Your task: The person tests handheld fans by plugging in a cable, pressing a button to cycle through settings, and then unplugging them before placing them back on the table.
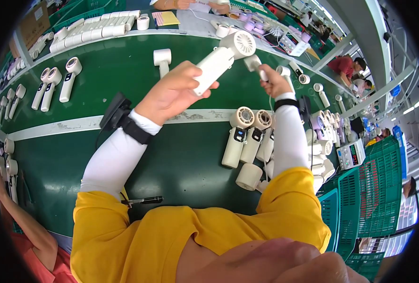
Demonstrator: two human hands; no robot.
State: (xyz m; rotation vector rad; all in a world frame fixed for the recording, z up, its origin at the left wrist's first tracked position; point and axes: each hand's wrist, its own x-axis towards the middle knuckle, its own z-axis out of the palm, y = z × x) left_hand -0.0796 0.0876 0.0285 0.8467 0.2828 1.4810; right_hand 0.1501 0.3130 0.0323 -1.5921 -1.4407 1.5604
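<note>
My left hand (176, 89) is closed around the handle of a white handheld fan (213, 70), tilted with its round slatted head up and to the right. My right hand (276, 84), to the right of that head, pinches a small white piece (253, 62) with a rounded end; its exact kind is unclear. That piece is close to the fan's head, and I cannot tell whether they touch. Below the right hand, several white fans (234, 148) with dark display panels lie side by side. One more fan (162, 57) lies beyond my left hand.
A pale strip (68, 126) divides the green work surface. More fans (70, 80) lie at the left. At the right are a heap of fans (319, 162), a power supply (351, 154) and green crates (379, 188). A pen (146, 200) lies near me. Co-workers sit left and opposite.
</note>
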